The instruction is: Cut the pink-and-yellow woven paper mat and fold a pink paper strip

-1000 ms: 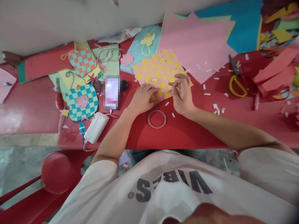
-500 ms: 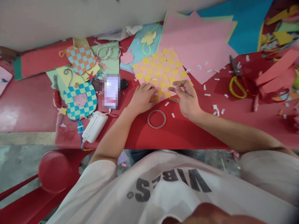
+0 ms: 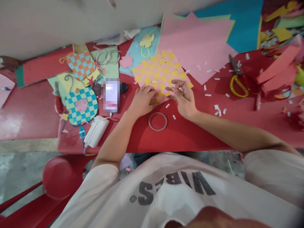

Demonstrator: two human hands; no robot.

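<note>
Blue and green woven shape (image 3: 81,106): looks done, far left of the left hand.
Left hand (image 3: 142,102): fingers bent, pressing on the mat.
Pink and yellow paper mat (image 3: 158,70): under both hands, checks fill most of it, near corner hidden.
Right hand (image 3: 184,98): fingers narrow at the mat's edge, holding something? Cannot tell.
Yellow-handled scissors (image 3: 238,83): right of the right hand.

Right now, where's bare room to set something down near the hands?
Bare red tabletop lies between the right hand and the table's front edge, beside the ring. A second patch lies left of the teal-checked woven piece. Crowded: around the yellow-and-pink woven mat, and rightward, where paper scraps surround the scissors.
</note>
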